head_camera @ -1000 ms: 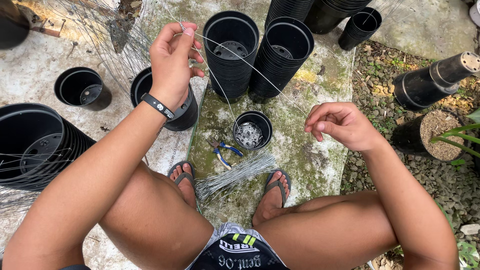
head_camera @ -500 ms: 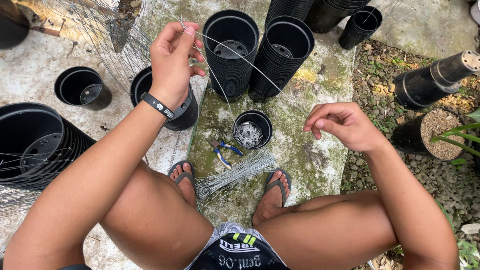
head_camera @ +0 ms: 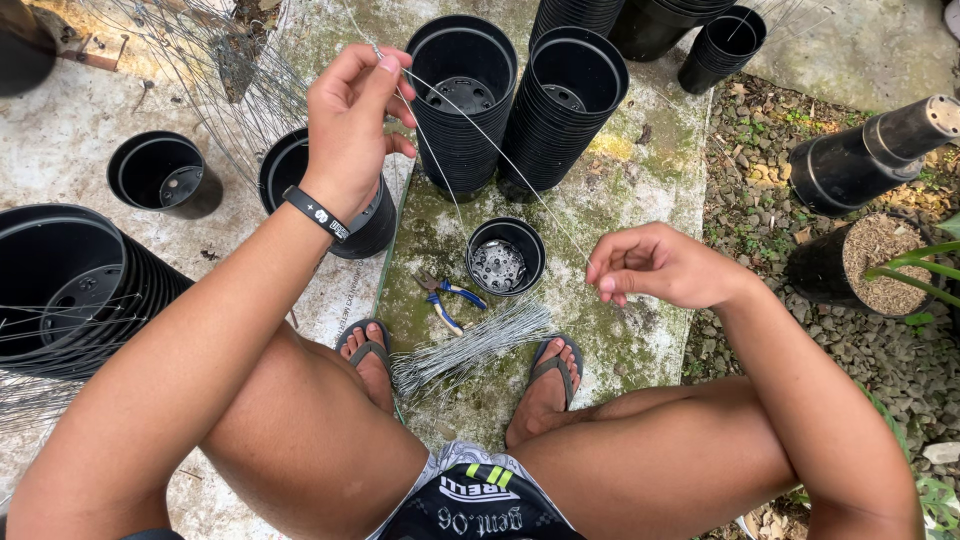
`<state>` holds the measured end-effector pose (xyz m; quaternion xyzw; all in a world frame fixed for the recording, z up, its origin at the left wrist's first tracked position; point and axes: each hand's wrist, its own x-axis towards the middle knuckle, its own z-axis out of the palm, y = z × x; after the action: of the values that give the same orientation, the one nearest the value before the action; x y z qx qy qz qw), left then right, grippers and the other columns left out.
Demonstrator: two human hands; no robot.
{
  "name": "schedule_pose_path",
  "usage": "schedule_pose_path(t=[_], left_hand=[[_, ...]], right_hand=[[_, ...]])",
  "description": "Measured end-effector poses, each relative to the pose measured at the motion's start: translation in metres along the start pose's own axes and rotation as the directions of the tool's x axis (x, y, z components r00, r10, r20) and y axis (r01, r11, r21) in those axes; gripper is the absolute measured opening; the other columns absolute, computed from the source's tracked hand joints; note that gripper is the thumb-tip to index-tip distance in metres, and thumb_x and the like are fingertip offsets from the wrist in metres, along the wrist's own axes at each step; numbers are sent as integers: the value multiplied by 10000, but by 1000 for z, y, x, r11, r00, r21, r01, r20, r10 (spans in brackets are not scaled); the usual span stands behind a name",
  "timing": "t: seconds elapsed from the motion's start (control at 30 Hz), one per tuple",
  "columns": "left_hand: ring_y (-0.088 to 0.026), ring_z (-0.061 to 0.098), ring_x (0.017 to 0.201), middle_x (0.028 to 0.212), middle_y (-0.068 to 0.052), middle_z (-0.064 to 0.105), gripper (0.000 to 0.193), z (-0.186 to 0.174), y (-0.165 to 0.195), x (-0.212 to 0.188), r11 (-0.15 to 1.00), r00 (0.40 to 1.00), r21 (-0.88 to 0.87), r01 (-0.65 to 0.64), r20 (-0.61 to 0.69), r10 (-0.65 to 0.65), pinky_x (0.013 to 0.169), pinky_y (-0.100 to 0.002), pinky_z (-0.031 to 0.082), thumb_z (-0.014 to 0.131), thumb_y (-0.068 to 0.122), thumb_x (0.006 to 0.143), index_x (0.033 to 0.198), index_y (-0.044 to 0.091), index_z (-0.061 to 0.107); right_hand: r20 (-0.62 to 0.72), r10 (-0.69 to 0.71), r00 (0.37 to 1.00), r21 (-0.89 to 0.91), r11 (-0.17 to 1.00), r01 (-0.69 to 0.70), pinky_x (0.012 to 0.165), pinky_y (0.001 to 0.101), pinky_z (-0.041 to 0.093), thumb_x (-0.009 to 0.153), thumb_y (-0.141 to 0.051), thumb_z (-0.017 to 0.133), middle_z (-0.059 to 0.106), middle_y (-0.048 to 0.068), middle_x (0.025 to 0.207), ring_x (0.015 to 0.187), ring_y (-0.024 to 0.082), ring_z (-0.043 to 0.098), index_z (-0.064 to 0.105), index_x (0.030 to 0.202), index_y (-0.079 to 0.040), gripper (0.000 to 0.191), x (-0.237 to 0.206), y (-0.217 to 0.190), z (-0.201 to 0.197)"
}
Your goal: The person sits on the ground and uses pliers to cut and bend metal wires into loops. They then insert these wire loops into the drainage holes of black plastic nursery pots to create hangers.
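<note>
Head view: left hand (head_camera: 350,125) pinches one end of a thin wire (head_camera: 490,145) between fingertips; right hand (head_camera: 655,265) pinches the other end.

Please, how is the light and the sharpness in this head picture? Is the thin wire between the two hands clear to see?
Head view: soft, even daylight with no hard shadows or glare; the left hand and right hand are sharp; the thin wire is faint but traceable against the black pot stacks; edges bend slightly from the wide lens; the wire bundle on the ground stays crisp.
</note>
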<state>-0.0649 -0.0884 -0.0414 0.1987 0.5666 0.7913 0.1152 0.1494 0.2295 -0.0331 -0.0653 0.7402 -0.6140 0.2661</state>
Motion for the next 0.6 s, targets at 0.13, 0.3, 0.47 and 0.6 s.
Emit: schedule_pose_path(t=[0.13,0.3,0.47,0.6], left_hand=[[-80,668,743,924,-27,680,177,1,-1,0,998,999,46,-34,1,34,517,-255,571,608,224,1082,1082,54,659],[-69,676,747,903,-35,710,171,-4,0,0,989,997,133,-62,-31,67,522,-239,574,632,202,1064,1045,42,690],[-63,680,749,898,-35,716,149,-1,-1,-2,975,992,191,-114,-38,124,507,-236,576,637,174,1062,1030,38,690],[-62,677,746,894,-41,712,142,3,2,-6,974,992,198,-108,-42,119,485,-234,559,642,167,1056,1019,36,682]], right_hand=[[22,16,1000,-104,995,-13,690,299,576,962,-126,689,713,58,824,745,124,663,692,985,-1,128,1,-10,10],[-271,-116,956,-764,630,-140,563,347,527,922,-168,698,703,62,688,581,197,657,699,894,-49,123,5,-26,32],[-207,-516,831,-977,158,-146,509,394,511,903,-95,686,676,87,710,578,268,647,634,815,-27,122,11,-20,35],[-165,-583,795,-956,-103,-274,517,353,498,902,-63,687,619,70,678,587,213,627,586,770,-37,168,13,-10,23]])
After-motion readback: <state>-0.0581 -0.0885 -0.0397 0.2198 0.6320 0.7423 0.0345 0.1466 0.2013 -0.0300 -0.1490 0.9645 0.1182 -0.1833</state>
